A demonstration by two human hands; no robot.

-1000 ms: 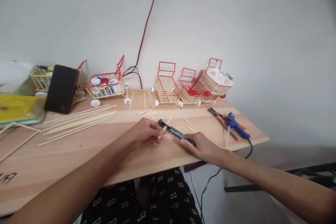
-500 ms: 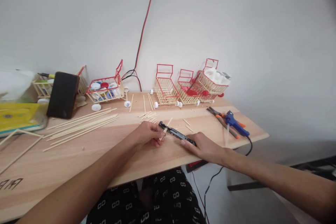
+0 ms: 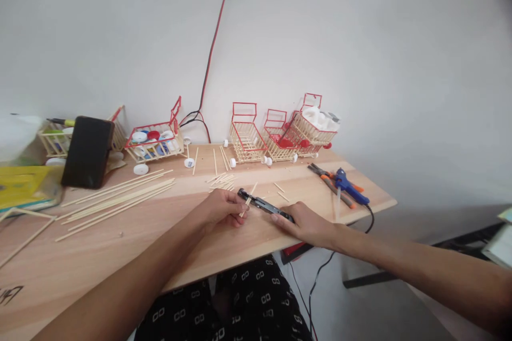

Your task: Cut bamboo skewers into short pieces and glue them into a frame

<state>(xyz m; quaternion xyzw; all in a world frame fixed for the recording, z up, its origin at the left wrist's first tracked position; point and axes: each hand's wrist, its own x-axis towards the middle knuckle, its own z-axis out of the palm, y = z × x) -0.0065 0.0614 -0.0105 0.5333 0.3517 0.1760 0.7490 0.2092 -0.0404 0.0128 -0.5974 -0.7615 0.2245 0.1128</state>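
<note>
Your left hand (image 3: 222, 209): fingers pinch short stick (image 3: 247, 203). Your right hand (image 3: 306, 224): fingers closed around black cutter (image 3: 262, 205), low over worktop (image 3: 168, 229)

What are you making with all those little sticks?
A person sits at a wooden table. The left hand pinches a short wooden stick, laid in the head of a black cutter that the right hand grips by its handle. Long sticks lie to the left. Small stick-built shopping carts with red trim stand along the wall, and a blue glue gun lies to the right.
</note>
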